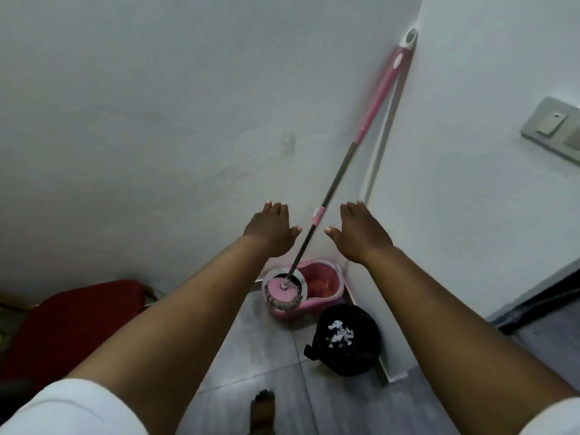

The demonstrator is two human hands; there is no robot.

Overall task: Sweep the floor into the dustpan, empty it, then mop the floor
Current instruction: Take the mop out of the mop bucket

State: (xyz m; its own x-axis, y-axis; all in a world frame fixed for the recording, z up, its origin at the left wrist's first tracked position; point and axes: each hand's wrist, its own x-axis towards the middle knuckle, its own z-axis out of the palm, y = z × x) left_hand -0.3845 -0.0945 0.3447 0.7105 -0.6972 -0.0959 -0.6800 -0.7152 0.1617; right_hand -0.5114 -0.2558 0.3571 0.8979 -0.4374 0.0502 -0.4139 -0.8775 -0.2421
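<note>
Mop (340, 174) leans in the wall corner, head in the pink bucket (326, 285), between the left hand (272, 228) and right hand (361, 232), both spread, grasping nothing.

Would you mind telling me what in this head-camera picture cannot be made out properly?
- Mop handle: its pink upper part is smeared by blur.
- Bucket: the mop head covers its near compartment, so the inside is hidden.
- Bin: white scraps too small to identify.
- Red object: cut off by the left edge and hidden behind the left arm.
- Dustpan and broom: not in view.
</note>
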